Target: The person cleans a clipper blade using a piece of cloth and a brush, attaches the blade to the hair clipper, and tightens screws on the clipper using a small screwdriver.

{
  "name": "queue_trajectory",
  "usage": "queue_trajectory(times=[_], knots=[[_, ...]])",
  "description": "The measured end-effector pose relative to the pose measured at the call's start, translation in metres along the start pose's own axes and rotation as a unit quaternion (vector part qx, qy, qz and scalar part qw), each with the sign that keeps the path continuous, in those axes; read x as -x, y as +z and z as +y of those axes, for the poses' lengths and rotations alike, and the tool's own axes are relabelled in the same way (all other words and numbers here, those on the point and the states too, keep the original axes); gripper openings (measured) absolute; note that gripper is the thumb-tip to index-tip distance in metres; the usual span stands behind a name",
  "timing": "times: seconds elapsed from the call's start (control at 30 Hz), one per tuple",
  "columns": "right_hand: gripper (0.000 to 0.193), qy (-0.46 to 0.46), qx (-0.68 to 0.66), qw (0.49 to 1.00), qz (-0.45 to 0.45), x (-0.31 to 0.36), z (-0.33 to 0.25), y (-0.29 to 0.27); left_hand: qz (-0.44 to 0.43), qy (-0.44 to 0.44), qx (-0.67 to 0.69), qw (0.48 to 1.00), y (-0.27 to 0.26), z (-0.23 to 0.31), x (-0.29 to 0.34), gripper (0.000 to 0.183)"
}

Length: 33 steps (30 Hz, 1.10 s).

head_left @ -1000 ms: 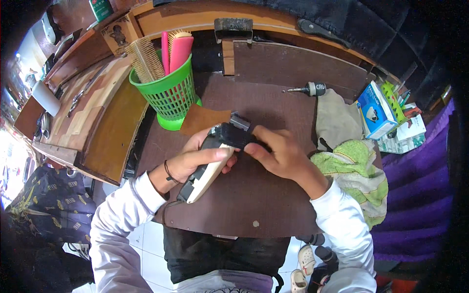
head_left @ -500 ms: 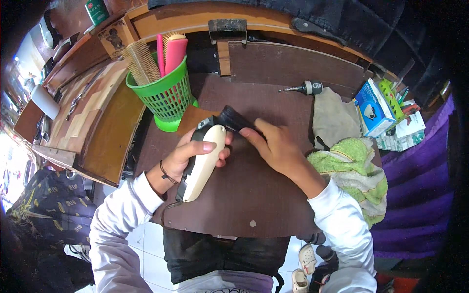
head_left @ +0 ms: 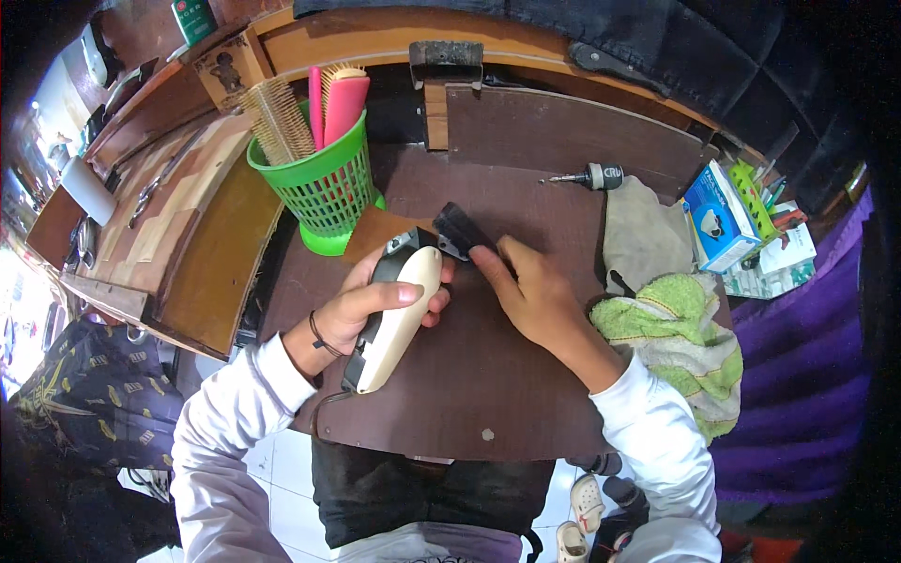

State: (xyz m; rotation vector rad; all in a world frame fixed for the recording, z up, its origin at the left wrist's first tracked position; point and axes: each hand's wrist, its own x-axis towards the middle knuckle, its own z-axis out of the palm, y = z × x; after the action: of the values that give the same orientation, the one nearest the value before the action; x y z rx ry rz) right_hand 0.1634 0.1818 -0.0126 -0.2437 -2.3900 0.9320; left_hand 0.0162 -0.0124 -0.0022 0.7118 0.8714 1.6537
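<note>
My left hand [head_left: 361,298] is wrapped round a cream and black hair clipper [head_left: 402,317], thumb along its pale side, blade end up and away from me. The clipper's cord trails from its lower end. My right hand [head_left: 537,286] pinches a short black piece [head_left: 457,231], which looks like a clipper guard, between thumb and fingers. A small metal part shows on it. It is beside the blade end; whether the two touch I cannot tell. Past the clipper lies a flat brown piece [head_left: 377,231] on the dark brown tabletop [head_left: 469,394].
A green basket [head_left: 324,202] holds pink-backed brushes. A screwdriver [head_left: 587,176], a grey cloth [head_left: 643,230], a green-white towel [head_left: 671,338] and a blue box [head_left: 721,216] sit at the right. Scissors [head_left: 144,202] lie on a wooden panel at the left.
The black piece has turned slightly, so its metal part shows. The clipper has shifted a little to the right; both hands keep their hold.
</note>
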Motion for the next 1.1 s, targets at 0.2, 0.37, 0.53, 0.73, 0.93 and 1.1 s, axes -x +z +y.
queue_trajectory(times=[0.2,0.37,0.53,0.73,0.93,1.1], knots=[[0.033,-0.059,-0.096,0.992,-0.053,0.001,-0.013,-0.006,0.013,-0.028,-0.073,0.997,0.003,0.004,0.001,0.061],[0.031,-0.013,-0.030,0.999,-0.004,0.002,-0.005,0.002,0.017,-0.007,-0.053,0.998,-0.004,-0.001,-0.001,0.064],[0.030,-0.095,-0.061,0.994,0.013,-0.002,-0.018,-0.007,0.032,-0.002,-0.115,0.993,0.007,-0.003,0.004,0.063],[0.029,-0.107,0.020,0.994,0.026,-0.004,-0.010,-0.005,0.063,-0.005,-0.147,0.987,0.007,-0.004,0.003,0.065],[0.029,-0.130,-0.044,0.990,0.018,-0.005,-0.018,-0.011,-0.004,0.032,-0.259,0.965,0.001,-0.010,0.004,0.066],[0.031,-0.197,0.009,0.980,0.023,-0.008,-0.014,-0.008,-0.012,0.104,-0.373,0.922,-0.001,-0.009,0.004,0.068]])
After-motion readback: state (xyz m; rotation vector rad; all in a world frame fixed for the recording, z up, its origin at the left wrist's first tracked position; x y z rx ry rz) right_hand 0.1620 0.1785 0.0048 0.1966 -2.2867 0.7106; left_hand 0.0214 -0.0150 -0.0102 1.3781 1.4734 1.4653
